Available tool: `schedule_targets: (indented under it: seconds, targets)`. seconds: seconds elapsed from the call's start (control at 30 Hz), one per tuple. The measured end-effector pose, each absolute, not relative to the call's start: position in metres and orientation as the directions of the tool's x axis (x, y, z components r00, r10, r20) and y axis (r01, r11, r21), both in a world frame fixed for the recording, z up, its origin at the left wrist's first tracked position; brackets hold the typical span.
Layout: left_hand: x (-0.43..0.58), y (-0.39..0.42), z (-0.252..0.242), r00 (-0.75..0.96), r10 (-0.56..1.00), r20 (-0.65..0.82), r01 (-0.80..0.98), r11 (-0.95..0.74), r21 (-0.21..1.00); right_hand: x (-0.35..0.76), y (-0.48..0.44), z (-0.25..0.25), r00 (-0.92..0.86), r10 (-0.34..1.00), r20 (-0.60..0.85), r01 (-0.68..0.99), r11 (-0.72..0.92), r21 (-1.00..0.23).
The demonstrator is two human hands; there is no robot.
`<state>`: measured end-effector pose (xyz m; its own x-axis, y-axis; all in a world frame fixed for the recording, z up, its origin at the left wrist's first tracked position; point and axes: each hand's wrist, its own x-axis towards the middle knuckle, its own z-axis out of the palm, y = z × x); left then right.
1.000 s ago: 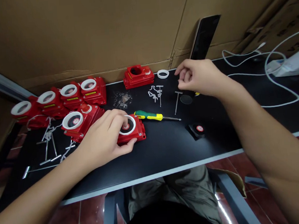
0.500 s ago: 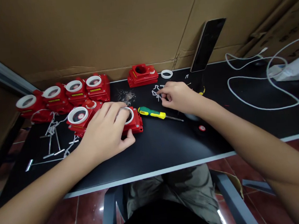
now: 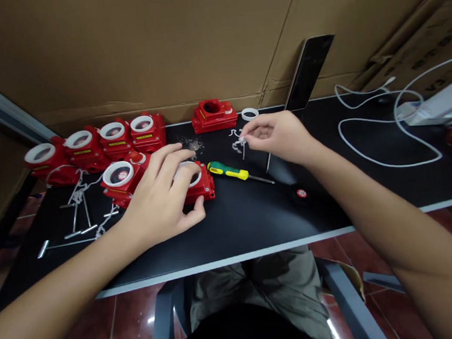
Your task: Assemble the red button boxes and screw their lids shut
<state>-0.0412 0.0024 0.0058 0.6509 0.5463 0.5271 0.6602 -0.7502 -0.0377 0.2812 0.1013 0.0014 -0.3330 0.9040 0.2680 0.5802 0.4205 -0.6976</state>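
My left hand [image 3: 165, 193] lies over a red housing [image 3: 208, 186] with a white ring [image 3: 197, 176], fingers spread and thumb in front; it covers much of the housing. Another red housing with a white ring [image 3: 118, 174] sits just left of it. My right hand [image 3: 272, 136] is closed, thumb and forefinger pinching a knotted white cord [image 3: 241, 146] above the table. A thin metal rod [image 3: 268, 163] shows below this hand; its upper end is hidden. Between the hands lies a green and yellow screwdriver [image 3: 228, 170].
Several red housings [image 3: 147, 137] stand in a row at back left. Metal T-bars with cords [image 3: 73, 235] lie at left. At the back are a red housing without a ring [image 3: 213, 117], a loose white ring [image 3: 250, 114] and a leaning phone [image 3: 309, 70]. A white cable [image 3: 392, 165] loops at right.
My right hand has pinched the white cord and lifted it slightly, turning at the wrist. A metal rod now shows beneath it. My left hand stays on the housing.
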Motion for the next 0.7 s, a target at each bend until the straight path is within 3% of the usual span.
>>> schedule_targets:
  seconds: [0.07,0.13,0.27,0.43,0.7]
  targets:
    - [-0.041,0.002,0.006,0.646,0.475,0.598,0.620,-0.783,-0.047,0.276,0.087,0.011,-0.322,0.914,0.246,0.450,0.376,-0.810]
    - [-0.040,0.001,0.005,0.636,0.390,0.666,0.573,-0.817,-0.069,0.266,0.070,0.016,-0.358,0.919,0.167,0.206,0.252,-0.946]
    - [-0.037,0.000,0.005,0.631,0.291,0.720,0.499,-0.862,-0.089,0.237,0.039,0.012,-0.526,0.850,-0.002,-0.045,-0.031,-0.998]
    - [-0.033,-0.006,0.003,0.608,0.304,0.733,0.461,-0.887,-0.015,0.219,0.020,0.002,-0.621,0.776,-0.112,-0.098,-0.218,-0.971]
    - [-0.032,-0.008,0.005,0.574,0.381,0.725,0.491,-0.868,0.067,0.218,0.020,-0.001,-0.657,0.741,-0.139,-0.089,-0.260,-0.962]
